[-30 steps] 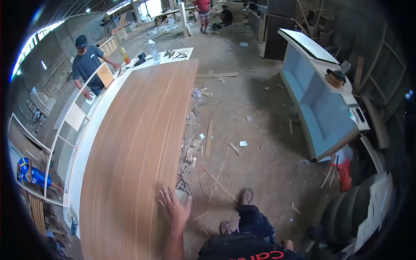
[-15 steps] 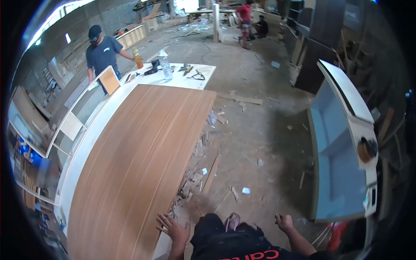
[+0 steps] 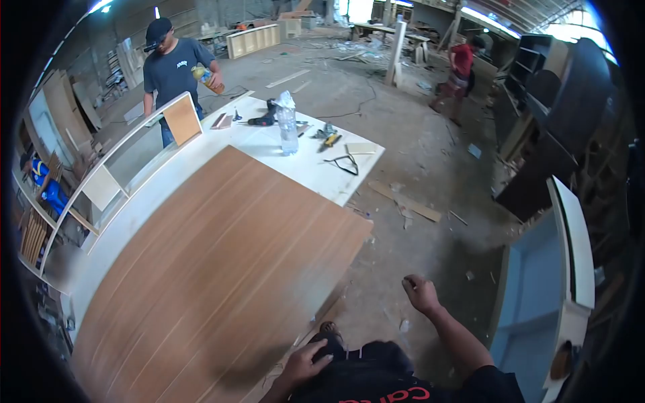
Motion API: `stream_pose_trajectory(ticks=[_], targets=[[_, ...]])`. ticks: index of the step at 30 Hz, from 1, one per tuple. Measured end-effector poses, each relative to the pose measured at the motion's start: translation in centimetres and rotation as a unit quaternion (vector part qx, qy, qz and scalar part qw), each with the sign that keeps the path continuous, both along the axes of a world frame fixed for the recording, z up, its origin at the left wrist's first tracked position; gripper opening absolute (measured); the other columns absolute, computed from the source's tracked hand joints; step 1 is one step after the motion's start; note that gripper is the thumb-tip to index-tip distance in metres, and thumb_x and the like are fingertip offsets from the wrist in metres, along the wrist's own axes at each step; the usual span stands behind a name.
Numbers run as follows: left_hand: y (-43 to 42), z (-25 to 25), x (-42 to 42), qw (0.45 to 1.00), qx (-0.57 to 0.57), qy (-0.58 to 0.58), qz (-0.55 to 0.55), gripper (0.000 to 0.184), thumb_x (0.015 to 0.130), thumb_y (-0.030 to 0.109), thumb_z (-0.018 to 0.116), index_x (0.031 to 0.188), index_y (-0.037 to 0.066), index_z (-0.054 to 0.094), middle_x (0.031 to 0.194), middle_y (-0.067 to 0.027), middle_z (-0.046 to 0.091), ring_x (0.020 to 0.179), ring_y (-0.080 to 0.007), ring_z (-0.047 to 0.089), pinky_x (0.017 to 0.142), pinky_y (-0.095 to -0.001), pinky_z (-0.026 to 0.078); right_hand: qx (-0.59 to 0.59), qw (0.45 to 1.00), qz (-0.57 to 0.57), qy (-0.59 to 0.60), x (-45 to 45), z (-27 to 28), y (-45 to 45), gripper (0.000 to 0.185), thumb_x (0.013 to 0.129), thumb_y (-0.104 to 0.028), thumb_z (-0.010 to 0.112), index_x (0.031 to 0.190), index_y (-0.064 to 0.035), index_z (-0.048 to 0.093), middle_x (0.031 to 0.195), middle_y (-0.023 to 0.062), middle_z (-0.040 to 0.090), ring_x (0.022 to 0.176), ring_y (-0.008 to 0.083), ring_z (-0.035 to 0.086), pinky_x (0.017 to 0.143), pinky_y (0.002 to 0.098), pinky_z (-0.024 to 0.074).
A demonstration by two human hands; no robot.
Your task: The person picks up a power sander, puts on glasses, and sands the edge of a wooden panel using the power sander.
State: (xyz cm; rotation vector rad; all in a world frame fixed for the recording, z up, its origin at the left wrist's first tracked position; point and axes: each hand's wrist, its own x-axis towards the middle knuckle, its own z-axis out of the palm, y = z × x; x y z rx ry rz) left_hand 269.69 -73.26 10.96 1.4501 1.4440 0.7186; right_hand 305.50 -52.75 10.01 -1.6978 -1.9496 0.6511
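A wood-grain panel (image 3: 255,235) lies flat on a white surface to my left, its right edge beside me. My left hand (image 3: 306,365) is low by my thigh, near that edge, fingers loosely stretched, holding nothing that shows. Out over the floor, my right hand (image 3: 421,294) has its fingers curled in; whether something small is inside is hidden. Beyond the panel, the white board (image 3: 262,151) carries a clear plastic bottle (image 3: 287,127), a cordless drill (image 3: 263,115), yellow-handled pliers (image 3: 330,141) and dark-framed glasses (image 3: 345,165).
A person in a cap (image 3: 176,74) stands across the panel holding a bottle of amber liquid (image 3: 208,79). A white frame (image 3: 138,154) rises along the left. A pale blue-lined cabinet (image 3: 531,282) stands right. Wood scraps (image 3: 406,201) lie on the floor. Another person (image 3: 458,74) walks behind.
My left hand has come off the panel to my thigh. My right hand has moved forward. The view has shifted, and the person across now lifts the amber bottle off the board.
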Motion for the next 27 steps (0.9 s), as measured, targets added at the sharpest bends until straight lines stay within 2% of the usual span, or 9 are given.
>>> stream_pose_trajectory(ticks=[4, 7, 11, 14, 17, 20, 22, 24, 27], targets=[[5.3, 1.3, 0.5, 0.994, -0.062, -0.082, -0.042, 0.057, 0.104, 0.044, 0.056, 0.14, 0.0, 0.059, 0.123, -0.016, 0.071, 0.116, -0.0313, 0.065, 0.105, -0.0411, 0.045, 0.002, 0.998, 0.028, -0.053, -3.0, -0.8, 12.7, 0.034, 0.097, -0.027, 0.065, 0.122, -0.0034, 0.068, 0.102, 0.0173, 0.074, 0.083, 0.0367, 0.07, 0.073, 0.0445, 0.0556], [5.7, -7.0, 1.3, 0.991, 0.002, -0.132, 0.023, 0.049, 0.106, 0.041, 0.055, 0.137, 0.003, 0.063, 0.139, -0.0142, 0.062, 0.126, -0.0277, 0.059, 0.106, -0.0375, 0.047, 0.062, 0.989, 0.083, -0.101, -6.6, -1.5, 23.2, 0.041, 0.096, -0.024, 0.067, 0.131, -0.0044, 0.063, 0.106, 0.0192, 0.072, 0.086, 0.0376, 0.07, 0.076, 0.0453, 0.0561], [5.8, -6.6, 4.8, 0.965, -0.084, -0.107, 0.224, 0.042, 0.106, 0.031, 0.058, 0.136, 0.002, 0.063, 0.131, -0.0094, 0.066, 0.12, -0.0237, 0.062, 0.105, -0.0323, 0.045, 0.088, 0.969, 0.147, -0.178, -10.3, -4.4, 35.4, 0.051, 0.096, -0.025, 0.065, 0.142, -0.0076, 0.056, 0.112, 0.021, 0.067, 0.092, 0.0406, 0.068, 0.078, 0.0493, 0.0549], [9.2, -3.8, 9.0, 0.851, -0.228, -0.127, 0.455, 0.041, 0.104, 0.029, 0.062, 0.133, 0.0, 0.064, 0.123, -0.0108, 0.071, 0.112, -0.0232, 0.066, 0.098, -0.029, 0.049, 0.054, 0.941, 0.205, -0.265, -14.1, -5.2, 44.0, 0.06, 0.1, -0.027, 0.057, 0.156, -0.0118, 0.042, 0.117, 0.0255, 0.062, 0.1, 0.0446, 0.064, 0.082, 0.053, 0.0539], [10.0, -8.3, 13.8, 0.842, -0.146, -0.053, 0.516, 0.039, 0.104, 0.024, 0.063, 0.135, 0.001, 0.062, 0.12, -0.014, 0.072, 0.105, -0.0237, 0.068, 0.089, -0.0345, 0.056, 0.077, 0.928, 0.247, -0.269, -15.2, -10.1, 49.5, 0.062, 0.098, -0.023, 0.059, 0.157, -0.0162, 0.041, 0.118, 0.0226, 0.058, 0.105, 0.0423, 0.062, 0.082, 0.0506, 0.054], [11.9, -7.9, 17.0, 0.827, -0.155, -0.075, 0.535, 0.046, 0.104, 0.036, 0.059, 0.137, 0.005, 0.062, 0.118, -0.0129, 0.073, 0.106, -0.0259, 0.068, 0.092, -0.0381, 0.052, 0.058, 0.909, 0.223, -0.346, -15.6, -11.8, 52.6, 0.02, 0.1, -0.017, 0.053, 0.118, -0.0117, 0.059, 0.121, 0.0238, 0.056, 0.105, 0.0424, 0.064, 0.082, 0.0551, 0.0575], [12.5, -6.9, 17.5, 0.84, -0.169, -0.079, 0.509, 0.053, 0.104, 0.047, 0.056, 0.14, 0.008, 0.062, 0.116, -0.0118, 0.073, 0.107, -0.028, 0.067, 0.096, -0.0417, 0.049, 0.023, 0.923, 0.241, -0.301, -15.9, -10.9, 53.7, 0.018, 0.099, -0.014, 0.052, 0.112, -0.0072, 0.061, 0.115, 0.0248, 0.059, 0.102, 0.0424, 0.065, 0.079, 0.0534, 0.0582], [12.5, -6.7, 18.6, 0.825, -0.158, -0.08, 0.537, 0.052, 0.105, 0.047, 0.055, 0.138, 0.008, 0.064, 0.115, -0.0116, 0.073, 0.105, -0.0278, 0.068, 0.094, -0.0414, 0.05, 0.024, 0.946, 0.251, -0.204, -14.6, -15.0, 57.8, 0.022, 0.097, -0.012, 0.053, 0.115, -0.0002, 0.056, 0.11, 0.0267, 0.061, 0.095, 0.0485, 0.066, 0.083, 0.0566, 0.0556], [12.2, -7.0, 20.2, 0.8, -0.139, -0.074, 0.579, 0.047, 0.105, 0.046, 0.054, 0.133, 0.01, 0.067, 0.112, -0.0108, 0.074, 0.098, -0.0272, 0.069, 0.088, -0.0403, 0.051, 0.047, 0.95, 0.236, -0.2, -14.9, -15.4, 58.6, 0.021, 0.097, -0.013, 0.055, 0.114, -0.0006, 0.058, 0.105, 0.025, 0.062, 0.091, 0.0446, 0.066, 0.08, 0.0532, 0.0554]])
